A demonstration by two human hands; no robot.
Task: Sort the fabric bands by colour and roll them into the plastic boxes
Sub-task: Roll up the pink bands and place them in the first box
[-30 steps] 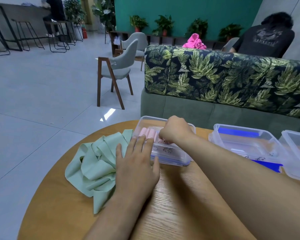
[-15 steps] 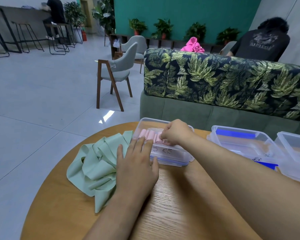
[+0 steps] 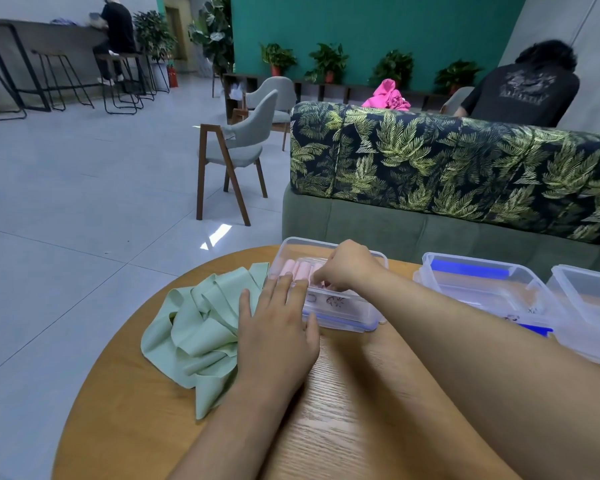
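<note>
Clear plastic box (image 3: 340, 315) sits at far middle of round wooden table (image 3: 125, 410), a row of pink rolled bands (image 3: 293, 268) packed inside it, at its left end. Right hand (image 3: 347, 266) reaches into this box from above, fingers curled down onto the pink rolls; fingertips hidden, cannot tell if pinching or only pressing. Left hand (image 3: 278, 327) lies flat, palm down, on the table just in front of the box, fingers straight and close together, tips touching the box's near-left wall. Loose mint-green fabric band (image 3: 201, 327) is heaped just left of the box, touching the left hand's edge. Second clear box (image 3: 426, 271) stands right of it, something blue inside at the far wall; third clear box (image 3: 586, 306) is further right, cut off by the frame. Leaf-print sofa (image 3: 447, 168) is behind the box.
</note>
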